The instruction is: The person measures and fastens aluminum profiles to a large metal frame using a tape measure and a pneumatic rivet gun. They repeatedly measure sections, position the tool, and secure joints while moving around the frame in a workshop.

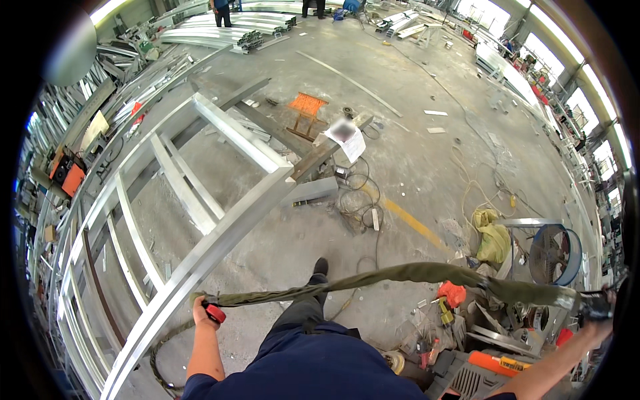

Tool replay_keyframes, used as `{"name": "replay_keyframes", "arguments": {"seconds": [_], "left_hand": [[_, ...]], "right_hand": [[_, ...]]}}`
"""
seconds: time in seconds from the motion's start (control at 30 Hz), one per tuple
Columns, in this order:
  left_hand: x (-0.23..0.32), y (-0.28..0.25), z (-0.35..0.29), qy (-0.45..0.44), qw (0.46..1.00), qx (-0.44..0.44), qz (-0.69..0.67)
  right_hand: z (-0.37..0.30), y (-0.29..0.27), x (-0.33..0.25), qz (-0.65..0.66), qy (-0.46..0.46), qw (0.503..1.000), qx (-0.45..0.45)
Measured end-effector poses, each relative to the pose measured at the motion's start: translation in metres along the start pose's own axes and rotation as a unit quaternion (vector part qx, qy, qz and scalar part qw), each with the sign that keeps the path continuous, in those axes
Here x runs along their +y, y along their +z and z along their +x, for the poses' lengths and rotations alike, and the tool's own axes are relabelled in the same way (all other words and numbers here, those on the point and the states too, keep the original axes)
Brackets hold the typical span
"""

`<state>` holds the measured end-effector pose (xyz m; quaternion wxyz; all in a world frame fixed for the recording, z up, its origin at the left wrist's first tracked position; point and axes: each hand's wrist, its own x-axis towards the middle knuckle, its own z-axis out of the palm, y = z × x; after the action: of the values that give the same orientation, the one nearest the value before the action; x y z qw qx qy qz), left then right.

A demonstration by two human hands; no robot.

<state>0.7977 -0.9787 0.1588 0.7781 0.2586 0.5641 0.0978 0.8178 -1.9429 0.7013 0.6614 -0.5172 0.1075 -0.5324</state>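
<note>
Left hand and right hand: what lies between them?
In the head view, a long olive sleeve stretches between the left hand and right hand.

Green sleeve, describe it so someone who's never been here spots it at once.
Start at the large silver frame on the left. From there, look right, just above the navy shirt, for the green sleeve running nearly level across the picture. Unlike the bunched, yellow-green sack above its right half, it is dark olive, long and narrow.
</note>
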Motion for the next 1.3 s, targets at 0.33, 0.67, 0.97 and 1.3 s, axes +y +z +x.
{"name": "replay_keyframes", "arguments": {"seconds": [0.33,0.67,0.97,1.3], "left_hand": [[0.129,0.131,0.017,0.271,0.955,0.119,-0.029],[0.375,0.41,-0.126,0.597,0.779,0.181,0.061],[0.415,0.636,-0.141,0.59,0.793,0.087,0.122],[0.255,0.824,-0.132,0.509,0.84,0.188,0.02]], "right_hand": [[0.08,0.211,0.316,0.073,0.208,0.974,-0.057],[0.19,0.354,0.52,0.115,0.299,0.939,-0.122],[0.358,0.497,0.735,0.188,0.358,0.895,-0.189],[0.548,0.722,0.953,0.196,0.436,0.85,-0.221]]}}
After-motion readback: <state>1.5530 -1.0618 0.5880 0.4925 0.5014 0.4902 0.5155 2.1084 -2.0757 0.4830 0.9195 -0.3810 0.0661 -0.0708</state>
